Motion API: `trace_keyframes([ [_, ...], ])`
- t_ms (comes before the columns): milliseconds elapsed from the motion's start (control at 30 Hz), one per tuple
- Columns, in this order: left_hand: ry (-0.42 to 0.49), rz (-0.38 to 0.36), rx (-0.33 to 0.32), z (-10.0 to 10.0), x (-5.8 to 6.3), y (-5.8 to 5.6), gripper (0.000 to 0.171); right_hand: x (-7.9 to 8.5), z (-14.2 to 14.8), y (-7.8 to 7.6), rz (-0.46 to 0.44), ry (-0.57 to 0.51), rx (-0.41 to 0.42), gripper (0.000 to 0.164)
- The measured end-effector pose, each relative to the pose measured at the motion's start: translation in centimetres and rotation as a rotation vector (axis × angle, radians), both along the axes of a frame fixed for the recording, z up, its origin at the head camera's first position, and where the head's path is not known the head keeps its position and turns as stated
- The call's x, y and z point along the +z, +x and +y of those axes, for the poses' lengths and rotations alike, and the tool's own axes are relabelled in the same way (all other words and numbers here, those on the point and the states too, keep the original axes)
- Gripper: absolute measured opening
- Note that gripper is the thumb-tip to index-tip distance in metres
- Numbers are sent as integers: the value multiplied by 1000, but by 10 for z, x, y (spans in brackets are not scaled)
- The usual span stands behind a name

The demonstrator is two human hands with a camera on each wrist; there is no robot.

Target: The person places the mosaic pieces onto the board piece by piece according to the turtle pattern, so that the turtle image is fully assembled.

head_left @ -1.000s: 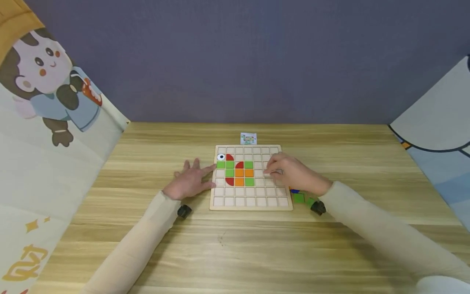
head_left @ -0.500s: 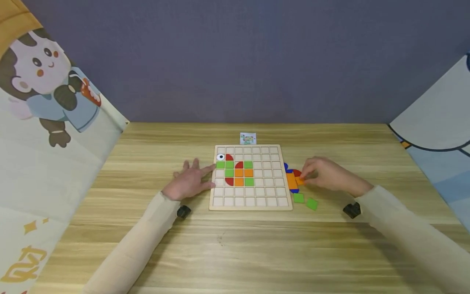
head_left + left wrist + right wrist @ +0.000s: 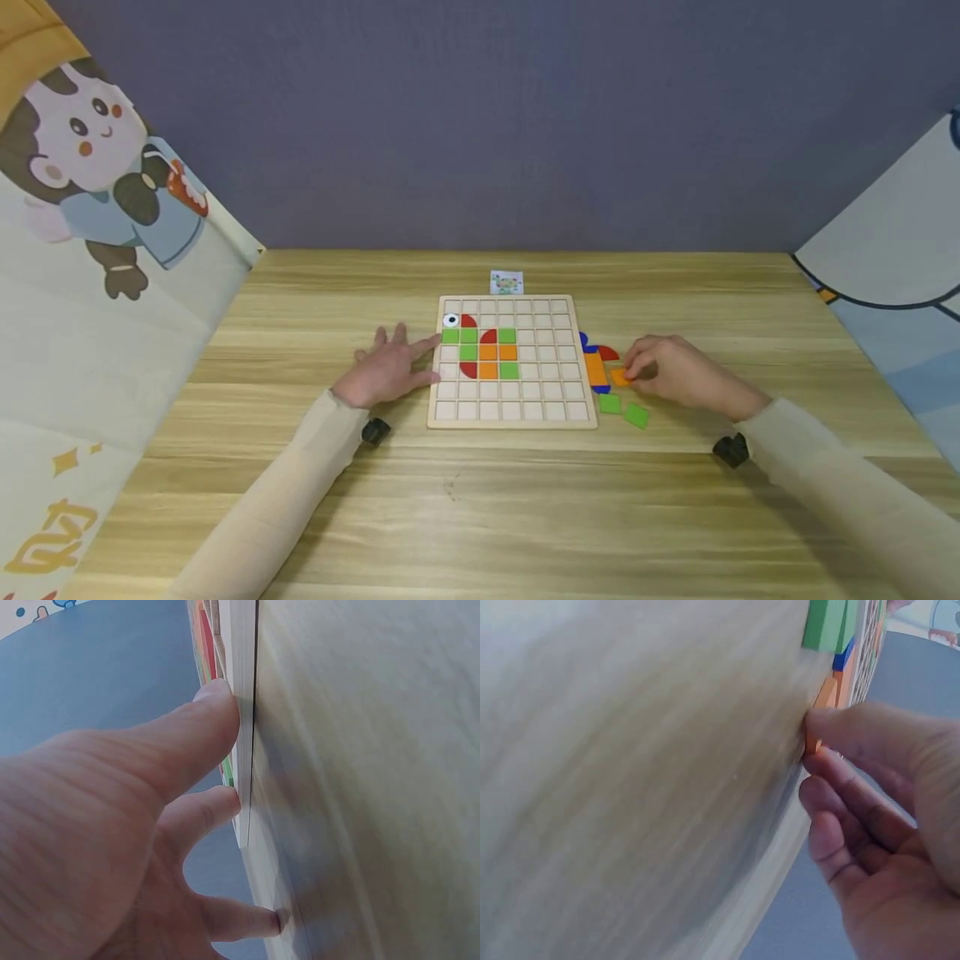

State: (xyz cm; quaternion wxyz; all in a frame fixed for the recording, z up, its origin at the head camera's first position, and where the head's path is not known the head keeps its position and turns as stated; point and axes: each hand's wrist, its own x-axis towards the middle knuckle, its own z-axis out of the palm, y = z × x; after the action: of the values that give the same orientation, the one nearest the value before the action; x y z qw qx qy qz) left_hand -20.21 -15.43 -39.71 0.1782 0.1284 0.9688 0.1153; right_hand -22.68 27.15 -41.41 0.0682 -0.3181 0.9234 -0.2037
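Note:
A wooden grid board (image 3: 533,412) lies on the table, with green, red and orange tiles and a white eye tile (image 3: 451,320) set in its upper left cells. My left hand (image 3: 387,367) has its fingers spread, and its thumb and a fingertip touch the board's left edge, as the left wrist view also shows. To the right of the board, my right hand (image 3: 678,372) pinches an orange tile (image 3: 621,377) between thumb and fingertips at the table top. In the right wrist view the same orange tile (image 3: 824,695) sticks out from under the thumb.
Beside the board's right edge lie orange tiles (image 3: 595,369), blue pieces (image 3: 601,389), a red quarter-round tile (image 3: 608,353) and two green tiles (image 3: 636,415). A small picture card (image 3: 507,282) is behind the board. A dark wall (image 3: 525,125) rises at the table's back.
My right hand has moved from over the board to the loose tiles at its right, where it now pinches an orange tile and has drawn it slightly nearer. The left hand stays put.

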Motion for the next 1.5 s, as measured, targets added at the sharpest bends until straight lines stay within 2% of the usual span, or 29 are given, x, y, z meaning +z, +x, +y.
trace_keyframes([
  [200,0,-5,3,-1,0,0,68,5,-10,-5,-2,-68,25,18],
  [400,2,-2,9,-1,0,0,68,11,-40,-19,1,-151,62,11],
  [633,-1,5,0,0,0,0,68,16,-82,-39,-47,-127,65,9],
  [900,10,8,2,0,0,0,68,7,-111,-60,-102,-127,61,10],
  [1200,6,7,5,2,0,0,68,3,-120,-65,-95,-134,92,9],
  [1500,21,12,6,0,-3,-1,67,3,-119,-61,-90,-127,116,9],
])
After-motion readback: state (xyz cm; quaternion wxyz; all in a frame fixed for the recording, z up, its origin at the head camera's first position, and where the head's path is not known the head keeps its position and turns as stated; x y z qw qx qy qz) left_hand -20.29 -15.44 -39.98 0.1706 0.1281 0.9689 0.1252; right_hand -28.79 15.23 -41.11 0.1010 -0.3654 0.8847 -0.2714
